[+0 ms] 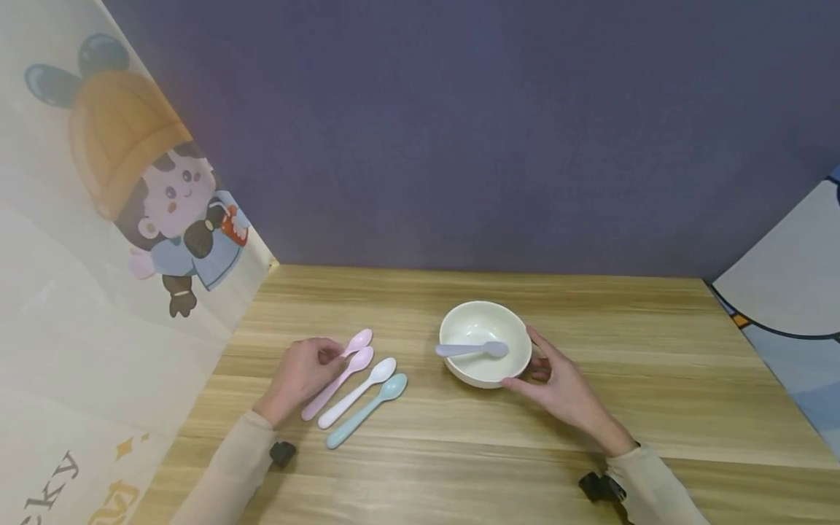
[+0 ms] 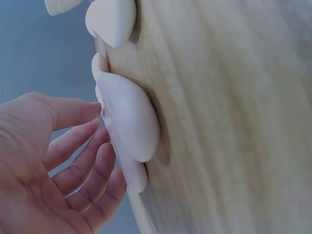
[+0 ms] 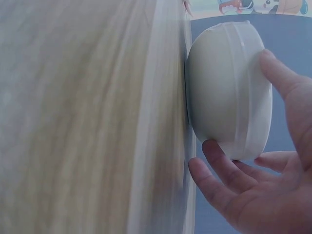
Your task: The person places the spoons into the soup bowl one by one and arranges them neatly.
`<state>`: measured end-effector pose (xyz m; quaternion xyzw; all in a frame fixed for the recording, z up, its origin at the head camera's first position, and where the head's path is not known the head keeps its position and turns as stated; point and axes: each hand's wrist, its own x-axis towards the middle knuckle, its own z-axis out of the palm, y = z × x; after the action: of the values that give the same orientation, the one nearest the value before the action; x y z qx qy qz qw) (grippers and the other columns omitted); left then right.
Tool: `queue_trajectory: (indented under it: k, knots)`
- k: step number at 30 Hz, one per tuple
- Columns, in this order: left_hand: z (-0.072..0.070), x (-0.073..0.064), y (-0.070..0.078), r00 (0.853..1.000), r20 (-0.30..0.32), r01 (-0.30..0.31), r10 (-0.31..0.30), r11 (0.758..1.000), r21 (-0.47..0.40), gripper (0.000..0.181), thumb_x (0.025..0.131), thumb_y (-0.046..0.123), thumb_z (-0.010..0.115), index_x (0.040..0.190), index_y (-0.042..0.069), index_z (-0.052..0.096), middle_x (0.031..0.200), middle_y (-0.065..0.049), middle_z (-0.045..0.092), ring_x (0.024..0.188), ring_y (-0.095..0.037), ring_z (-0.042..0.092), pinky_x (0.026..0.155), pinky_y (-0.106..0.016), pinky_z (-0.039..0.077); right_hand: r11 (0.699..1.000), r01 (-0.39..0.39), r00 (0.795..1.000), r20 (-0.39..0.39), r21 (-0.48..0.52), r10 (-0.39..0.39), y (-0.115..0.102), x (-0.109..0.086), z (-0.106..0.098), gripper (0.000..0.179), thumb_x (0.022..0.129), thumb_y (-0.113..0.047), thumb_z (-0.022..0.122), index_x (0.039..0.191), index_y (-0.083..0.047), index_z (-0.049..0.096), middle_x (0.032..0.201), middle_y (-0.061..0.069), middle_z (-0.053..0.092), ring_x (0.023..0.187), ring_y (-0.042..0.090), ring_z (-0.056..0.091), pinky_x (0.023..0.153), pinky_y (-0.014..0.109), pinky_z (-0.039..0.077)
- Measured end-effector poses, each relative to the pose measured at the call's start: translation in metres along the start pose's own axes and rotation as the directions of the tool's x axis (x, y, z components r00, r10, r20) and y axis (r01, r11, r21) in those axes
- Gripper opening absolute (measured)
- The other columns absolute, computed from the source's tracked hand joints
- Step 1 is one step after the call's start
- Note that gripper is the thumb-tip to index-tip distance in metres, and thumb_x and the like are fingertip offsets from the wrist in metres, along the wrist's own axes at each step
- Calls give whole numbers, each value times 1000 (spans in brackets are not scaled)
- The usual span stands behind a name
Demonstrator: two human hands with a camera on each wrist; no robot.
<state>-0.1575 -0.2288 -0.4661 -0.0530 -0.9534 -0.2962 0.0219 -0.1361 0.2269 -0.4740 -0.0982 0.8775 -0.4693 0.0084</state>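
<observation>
In the head view my left hand (image 1: 305, 374) reaches over two pink spoons from the left. Its thumb and fingertips close around the neck of the farther pink spoon (image 1: 360, 340), whose handle the hand hides. Beside that lies a second pink spoon (image 1: 359, 359), then a white spoon (image 1: 355, 396) and a mint spoon (image 1: 364, 417), all slanting alike. My right hand (image 1: 566, 391) holds a cream bowl (image 1: 481, 321) by its right side, thumb at the near rim and fingers curved along the wall. A lavender spoon (image 1: 462, 350) lies across the bowl, its handle over the left rim.
Everything stands on a wood-grain table (image 1: 499, 452). A dark blue-grey panel (image 1: 459, 146) rises at the back edge. At left is a pale wall with a cartoon figure (image 1: 170, 189); another printed panel (image 1: 781, 270) borders the right side.
</observation>
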Motion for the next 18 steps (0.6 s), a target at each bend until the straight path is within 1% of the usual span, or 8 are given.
queue_trajectory:
  k: [5,11,18]
  knots:
    - [2,1,-2,1000,0,-21,21,1000,16,20,93,17,78,109,6,81,93,-6,80,82,-15,72,70,-31,60,1000,6,1000,-3,-4,-6,0,0,0,109,84,-33,93,166,0,29,137,32,66,115,38,74,97,42,62]
    - [3,1,-3,1000,14,-9,8,999,37,20,93,16,78,111,7,81,96,-7,81,83,-16,73,72,-33,61,1000,11,1000,-5,-6,-12,1,-1,0,109,84,-33,93,166,0,30,143,33,62,117,38,73,98,43,62]
    - [4,2,-3,1000,22,-3,2,999,41,20,93,16,79,111,7,81,96,-7,81,84,-17,74,73,-34,61,1000,18,1000,-11,-1,-18,1,0,0,108,84,-31,93,165,1,31,142,31,63,115,36,74,98,44,61]
